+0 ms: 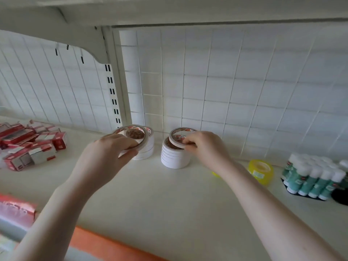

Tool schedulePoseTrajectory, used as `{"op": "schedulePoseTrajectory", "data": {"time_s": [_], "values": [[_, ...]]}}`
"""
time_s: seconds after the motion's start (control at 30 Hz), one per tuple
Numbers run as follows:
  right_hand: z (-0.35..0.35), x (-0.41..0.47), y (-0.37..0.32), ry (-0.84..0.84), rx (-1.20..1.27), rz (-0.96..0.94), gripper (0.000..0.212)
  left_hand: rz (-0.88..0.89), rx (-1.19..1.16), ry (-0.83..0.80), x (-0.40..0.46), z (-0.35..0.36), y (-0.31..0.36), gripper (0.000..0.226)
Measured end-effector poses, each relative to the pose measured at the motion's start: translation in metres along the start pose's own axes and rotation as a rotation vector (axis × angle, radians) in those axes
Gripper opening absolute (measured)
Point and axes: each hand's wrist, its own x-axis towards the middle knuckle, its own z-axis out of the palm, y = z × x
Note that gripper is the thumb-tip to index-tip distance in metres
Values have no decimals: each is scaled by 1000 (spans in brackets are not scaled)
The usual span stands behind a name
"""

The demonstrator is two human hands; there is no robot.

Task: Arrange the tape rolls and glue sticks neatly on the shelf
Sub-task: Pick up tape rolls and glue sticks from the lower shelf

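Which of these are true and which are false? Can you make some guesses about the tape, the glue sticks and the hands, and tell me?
1. Each hand holds a white tape roll. True: the left hand grips one roll, and the right hand pinches another roll.
2. The right hand's roll lies flat on its stack. False: it is tilted over the right stack.
3. The glue sticks stand upright at the right end of the shelf. True.
4. The yellow tape roll sits on top of a white stack. False: it sits on the shelf, between the right stack and the glue sticks.
5. The red boxes are lined up in a neat row. False: they lie in a loose heap at the left.
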Motion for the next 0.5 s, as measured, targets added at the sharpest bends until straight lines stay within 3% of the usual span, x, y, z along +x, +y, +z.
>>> {"op": "schedulePoseTrajectory", "data": {"time_s": [0.17,0.5], "values": [[15,8,-11,-38,-24,49,15,79,-30,14,15,6,-29,21],[25,14,-19,-62,3,128,18,106,-104,4,18,18,-52,18]]}}
